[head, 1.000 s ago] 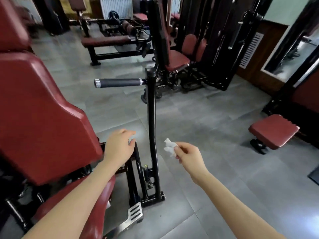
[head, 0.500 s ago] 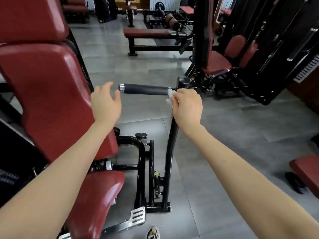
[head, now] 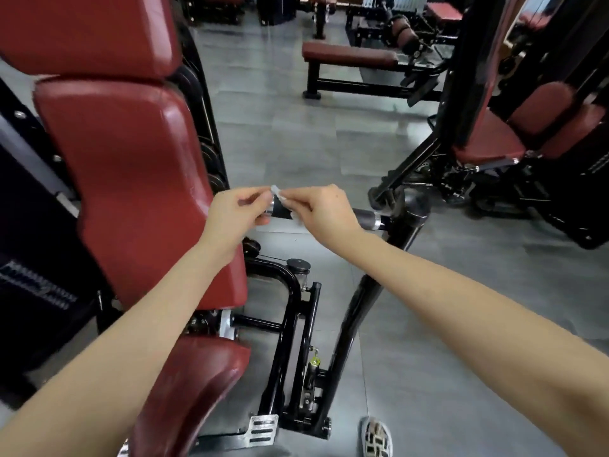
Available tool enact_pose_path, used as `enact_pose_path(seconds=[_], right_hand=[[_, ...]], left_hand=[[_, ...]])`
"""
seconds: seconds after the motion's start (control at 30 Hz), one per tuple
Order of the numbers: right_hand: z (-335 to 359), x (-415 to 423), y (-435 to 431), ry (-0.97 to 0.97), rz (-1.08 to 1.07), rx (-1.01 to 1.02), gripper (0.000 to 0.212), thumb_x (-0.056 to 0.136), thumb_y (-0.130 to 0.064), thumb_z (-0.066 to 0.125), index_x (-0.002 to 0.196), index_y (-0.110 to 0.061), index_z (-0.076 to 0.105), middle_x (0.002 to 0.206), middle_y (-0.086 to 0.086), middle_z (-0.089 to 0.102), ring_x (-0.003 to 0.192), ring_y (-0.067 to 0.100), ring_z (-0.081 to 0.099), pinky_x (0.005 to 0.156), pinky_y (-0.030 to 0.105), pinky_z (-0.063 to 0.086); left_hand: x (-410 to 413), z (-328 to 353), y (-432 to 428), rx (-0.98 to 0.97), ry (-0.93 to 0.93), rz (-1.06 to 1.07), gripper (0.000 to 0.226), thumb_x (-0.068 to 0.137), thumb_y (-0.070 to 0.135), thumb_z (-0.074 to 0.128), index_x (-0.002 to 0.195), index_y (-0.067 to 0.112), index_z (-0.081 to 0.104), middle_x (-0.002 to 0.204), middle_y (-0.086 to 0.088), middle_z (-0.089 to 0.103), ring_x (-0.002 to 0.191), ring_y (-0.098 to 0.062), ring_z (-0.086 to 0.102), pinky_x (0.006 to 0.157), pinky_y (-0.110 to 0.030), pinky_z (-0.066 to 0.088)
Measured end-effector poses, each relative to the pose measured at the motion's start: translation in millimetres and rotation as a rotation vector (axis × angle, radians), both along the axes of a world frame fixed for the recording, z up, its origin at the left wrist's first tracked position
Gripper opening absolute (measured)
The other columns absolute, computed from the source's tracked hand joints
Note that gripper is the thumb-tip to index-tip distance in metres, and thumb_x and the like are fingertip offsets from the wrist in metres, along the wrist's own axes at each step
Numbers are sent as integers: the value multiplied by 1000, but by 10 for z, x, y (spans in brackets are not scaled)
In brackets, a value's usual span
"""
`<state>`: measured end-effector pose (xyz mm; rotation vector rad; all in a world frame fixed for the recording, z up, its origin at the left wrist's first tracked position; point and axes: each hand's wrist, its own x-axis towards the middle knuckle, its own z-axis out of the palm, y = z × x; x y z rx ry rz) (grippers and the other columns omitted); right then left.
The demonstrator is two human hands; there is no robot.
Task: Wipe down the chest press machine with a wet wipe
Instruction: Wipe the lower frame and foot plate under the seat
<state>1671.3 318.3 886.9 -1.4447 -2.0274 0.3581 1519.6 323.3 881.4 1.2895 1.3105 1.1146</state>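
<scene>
One red-padded machine (head: 131, 179) stands left, its black handle (head: 364, 220) reaching across. Right hand (head: 324, 212) pinches the wipe (head: 276, 190) on the handle's free end, wipe poking out past the fingertips (head: 289, 196); left hand (head: 230, 219) curls at that end, grip unclear.

Left hand (head: 235, 214), right hand (head: 324, 209); both pinched

2 bare forearms (head: 461, 311), 1 black-and-white patterned shoe (head: 377, 437).
</scene>
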Motion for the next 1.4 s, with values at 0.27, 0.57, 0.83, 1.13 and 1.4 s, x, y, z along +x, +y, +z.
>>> enact_pose_path(seconds=[0.27, 0.57, 0.83, 1.13, 1.4], right_hand=[[182, 832, 291, -535, 365, -70, 18, 95, -18, 54, 82, -15, 65, 68, 15, 64, 62, 35, 48, 64, 33, 45], [168, 1015, 743, -387, 820, -171, 23, 88, -24, 66, 111, -20, 71, 80, 18, 68, 59, 21, 56, 69, 22, 47], [215, 366, 718, -223, 763, -212, 21, 82, -28, 71, 80, -7, 70, 48, -3, 30, 45, 10, 29, 45, 22, 23], [210, 1005, 830, -546, 745, -351, 59, 77, -41, 74, 51, -11, 29, 52, 3, 23, 50, 18, 20, 47, 30, 16], [168, 694, 975, -198, 853, -485, 53, 73, -30, 79, 47, -8, 39, 47, 0, 31, 46, 12, 28, 48, 24, 23]], left_hand=[[98, 12, -12, -131, -123, 158, 12, 87, 9, 63, 96, 4, 69, 87, -8, 65, 79, -13, 62, 75, -22, 57], [475, -39, -152, -104, -194, 593, 7, 86, 13, 64, 85, 15, 71, 91, 1, 69, 84, -8, 64, 65, -16, 53], [669, 10, -167, -73, -176, 755, 9, 88, 16, 64, 86, 13, 72, 85, -1, 69, 75, -7, 63, 63, -17, 54], [754, -53, -245, -61, -40, 805, 16, 90, 26, 61, 100, 19, 72, 99, -3, 68, 84, -14, 63, 70, -19, 51], [838, -17, -199, -96, -17, 897, 18, 90, 24, 61, 104, 17, 71, 103, -8, 71, 89, -23, 67, 82, -33, 53]])
